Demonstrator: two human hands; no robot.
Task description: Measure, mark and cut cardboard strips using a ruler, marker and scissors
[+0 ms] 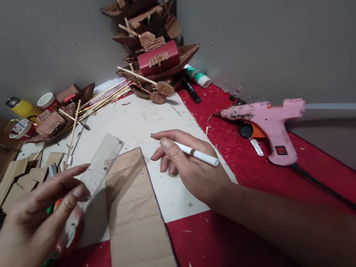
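Observation:
My right hand grips a white pen with a brown band, its tip pointing left above the white board. My left hand is raised with thumb and index finger apart, and I see nothing between them. Just beyond those fingers lies a clear plastic ruler, its lower part overlapped by the hand. Between my hands a long brown cardboard strip reaches towards me, its far end angled and a dark line along its right edge. Green and orange-red parts beneath my left hand are mostly hidden.
A pink glue gun with a black cord lies on the red surface at right. Brown model boats stand at the back on the white board. Thin sticks, cups and cardboard scraps are at left.

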